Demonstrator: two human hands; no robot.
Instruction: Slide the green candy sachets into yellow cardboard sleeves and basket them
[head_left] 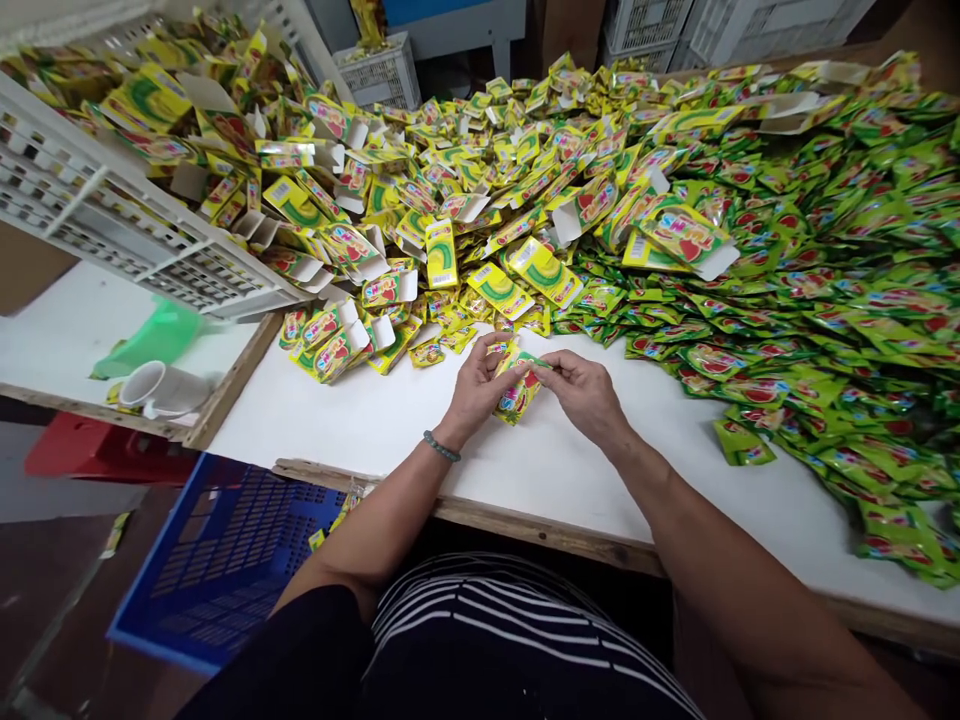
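Over the white tabletop [480,460], my left hand [480,385] is closed on a small yellow-and-green printed box [517,397] held at a tilt. My right hand [581,390] pinches at the box's upper right end, where a bit of green shows between thumb and fingertips. Whether that green is a packet or the box's flap I cannot tell. Just beyond the hands lie yellow cartons [551,272], several with open ends. To the right spreads a large heap of green foil packets [810,300].
A white plastic crate [150,230] tips toward the table at the left, full of yellow cartons. Near it are a white mug [165,388] and a green plastic piece [154,338]. A blue basket [225,560] stands below the wooden table edge [547,535].
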